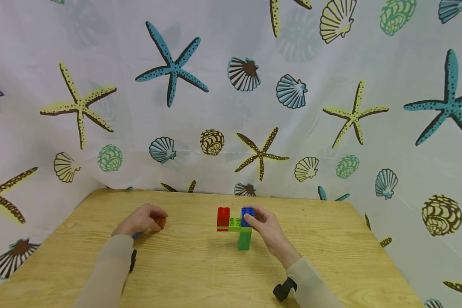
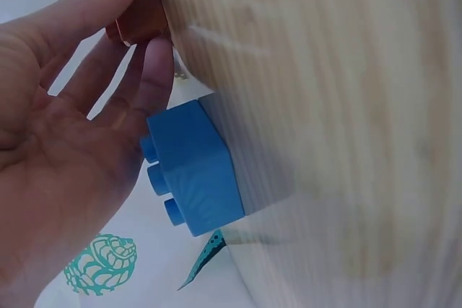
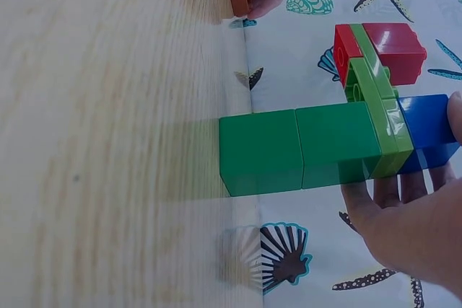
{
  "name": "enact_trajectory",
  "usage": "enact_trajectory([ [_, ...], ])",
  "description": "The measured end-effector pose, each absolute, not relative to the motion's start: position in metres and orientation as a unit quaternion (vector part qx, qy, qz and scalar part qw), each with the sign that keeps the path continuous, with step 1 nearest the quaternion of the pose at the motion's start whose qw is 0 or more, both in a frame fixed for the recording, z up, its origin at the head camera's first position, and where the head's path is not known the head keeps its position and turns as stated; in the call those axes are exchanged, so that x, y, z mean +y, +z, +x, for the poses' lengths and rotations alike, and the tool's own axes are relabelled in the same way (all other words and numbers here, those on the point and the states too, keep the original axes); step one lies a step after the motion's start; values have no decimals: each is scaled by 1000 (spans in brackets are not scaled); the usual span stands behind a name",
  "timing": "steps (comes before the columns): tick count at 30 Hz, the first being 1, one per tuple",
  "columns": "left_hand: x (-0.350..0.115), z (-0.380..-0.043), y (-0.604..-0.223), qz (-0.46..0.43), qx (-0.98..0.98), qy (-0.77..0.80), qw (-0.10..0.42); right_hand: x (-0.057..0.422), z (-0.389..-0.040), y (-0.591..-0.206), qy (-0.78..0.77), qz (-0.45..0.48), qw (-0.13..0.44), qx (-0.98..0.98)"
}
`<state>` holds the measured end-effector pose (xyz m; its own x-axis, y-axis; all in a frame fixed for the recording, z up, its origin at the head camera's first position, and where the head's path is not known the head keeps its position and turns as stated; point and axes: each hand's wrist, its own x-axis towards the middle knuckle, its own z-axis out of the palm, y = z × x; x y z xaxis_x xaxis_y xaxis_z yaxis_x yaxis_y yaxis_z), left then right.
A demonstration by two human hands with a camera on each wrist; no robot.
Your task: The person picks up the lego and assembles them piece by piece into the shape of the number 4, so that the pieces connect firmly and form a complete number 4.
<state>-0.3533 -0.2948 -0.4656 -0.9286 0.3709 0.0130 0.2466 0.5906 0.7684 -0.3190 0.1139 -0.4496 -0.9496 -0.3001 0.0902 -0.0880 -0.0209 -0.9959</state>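
Note:
My left hand [image 1: 140,220] pinches an orange-brown toy brick [image 2: 143,5] between thumb and fingers, low over the tabletop at the left. Beside that palm a blue brick [image 2: 195,167] sits on the table, studs facing the hand. My right hand [image 1: 269,226] grips another blue brick [image 1: 247,217] at the top of a small brick structure. Two stacked green bricks [image 3: 299,151] form its upright column. Across the column lies a light green piece [image 1: 235,224], jutting out to the left. On its far end stands a red brick [image 1: 223,217], with a thinner red piece [image 3: 345,52] underneath.
The light wooden table [image 1: 185,273] extends on all sides of the structure. Behind and beside it hangs a white curtain [image 1: 215,115] printed with starfish and shells. A black wrist camera [image 1: 285,289] is strapped at the right sleeve.

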Motion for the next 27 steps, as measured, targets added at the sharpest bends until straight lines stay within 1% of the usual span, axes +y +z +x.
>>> enact_trajectory([
  [3,-293,-353,-465,164,892,414,71,114,-320,-449,-700,-142,76,696],
  [8,-289,-356,-465,157,902,401,41,115,-320,-449,-701,-145,74,694],
  [16,-276,-354,-457,132,872,471,19,115,-321,-450,-712,-152,79,681],
  [20,-267,-350,-450,136,865,483,6,116,-322,-452,-711,-148,76,684],
  [27,-254,-351,-443,161,850,502,6,117,-324,-452,-706,-139,75,690],
])
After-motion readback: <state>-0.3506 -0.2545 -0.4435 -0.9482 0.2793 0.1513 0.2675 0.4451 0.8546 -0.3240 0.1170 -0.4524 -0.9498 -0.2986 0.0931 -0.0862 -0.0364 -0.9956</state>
